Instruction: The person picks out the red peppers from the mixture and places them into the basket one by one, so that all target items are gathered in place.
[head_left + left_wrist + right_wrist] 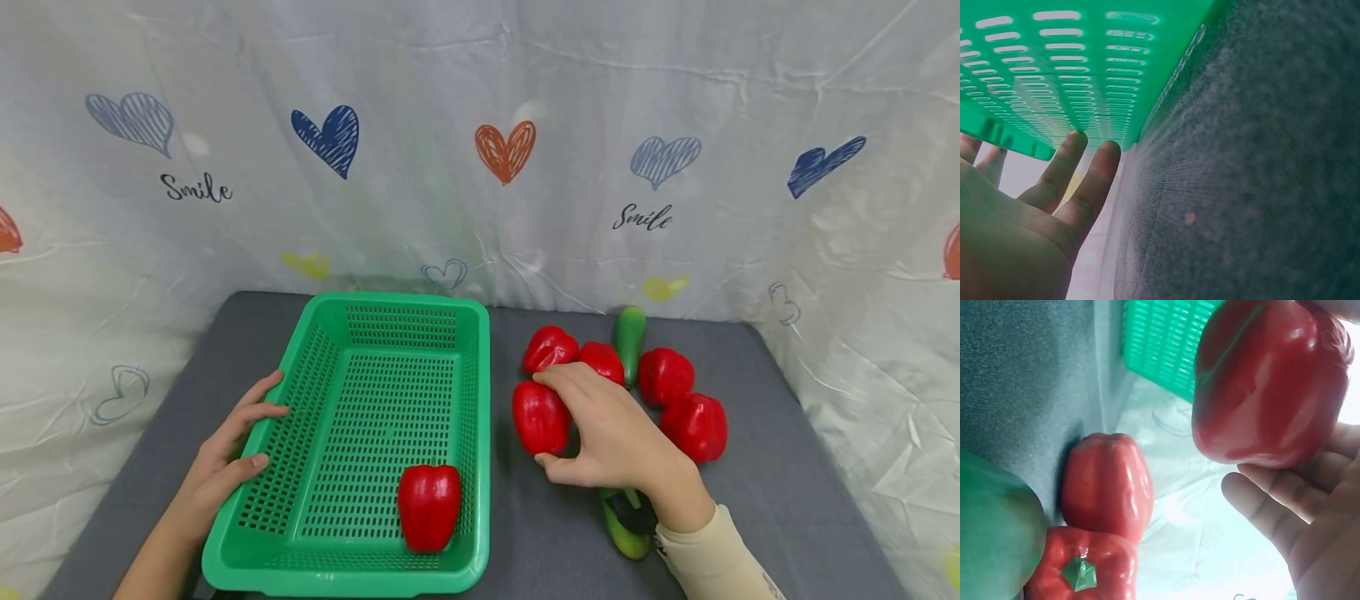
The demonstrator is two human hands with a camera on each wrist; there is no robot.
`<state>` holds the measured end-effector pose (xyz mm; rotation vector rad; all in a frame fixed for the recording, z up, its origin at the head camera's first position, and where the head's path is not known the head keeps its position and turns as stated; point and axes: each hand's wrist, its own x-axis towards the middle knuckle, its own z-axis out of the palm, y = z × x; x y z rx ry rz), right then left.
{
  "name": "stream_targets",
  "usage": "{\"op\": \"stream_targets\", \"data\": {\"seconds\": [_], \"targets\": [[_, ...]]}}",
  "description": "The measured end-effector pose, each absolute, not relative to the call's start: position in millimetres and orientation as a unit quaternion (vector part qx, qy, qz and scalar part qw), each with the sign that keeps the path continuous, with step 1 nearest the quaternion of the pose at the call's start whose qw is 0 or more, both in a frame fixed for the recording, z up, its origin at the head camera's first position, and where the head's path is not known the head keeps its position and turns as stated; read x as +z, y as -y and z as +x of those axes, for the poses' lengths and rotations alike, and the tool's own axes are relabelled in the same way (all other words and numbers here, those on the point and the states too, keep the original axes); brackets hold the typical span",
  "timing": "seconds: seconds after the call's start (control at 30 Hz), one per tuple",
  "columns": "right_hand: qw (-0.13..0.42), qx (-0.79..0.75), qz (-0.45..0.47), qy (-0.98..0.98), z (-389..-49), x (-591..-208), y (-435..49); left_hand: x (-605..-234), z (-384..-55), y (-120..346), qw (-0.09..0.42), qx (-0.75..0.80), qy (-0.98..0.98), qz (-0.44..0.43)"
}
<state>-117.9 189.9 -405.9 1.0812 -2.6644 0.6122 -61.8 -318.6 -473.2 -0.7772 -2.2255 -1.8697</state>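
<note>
My right hand (611, 429) grips a red bell pepper (542, 418) between thumb and fingers. In the right wrist view that pepper (1272, 384) is off the table, above the others. My left hand (225, 467) rests at the left rim of a green plastic basket (482, 400). Some of its fingers lie over the rim; in the left wrist view, two nearly straight fingers (1094, 178) reach along the basket's outer wall. Another red bell pepper (429, 508) sits inside the basket, at the near right corner.
Right of the basket lie several red bell peppers (693, 427), a green cucumber-like vegetable (630, 337) and another green vegetable (626, 533) partly hidden under my right wrist. A grey cloth (780, 508) covers the table. Behind hangs a white curtain (420, 208) with printed hearts.
</note>
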Motion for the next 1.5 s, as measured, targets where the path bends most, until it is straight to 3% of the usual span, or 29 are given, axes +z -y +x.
{"op": "stream_targets", "data": {"seconds": [1.07,1.5], "targets": [[0.193,0.22,0.412,0.863,-112,-380,-186,-476,-64,321,0.075,-0.625,0.728,-0.27],[0.176,0.235,0.437,0.85,-115,-374,-172,-475,-61,321,0.052,-0.614,0.752,-0.234]]}}
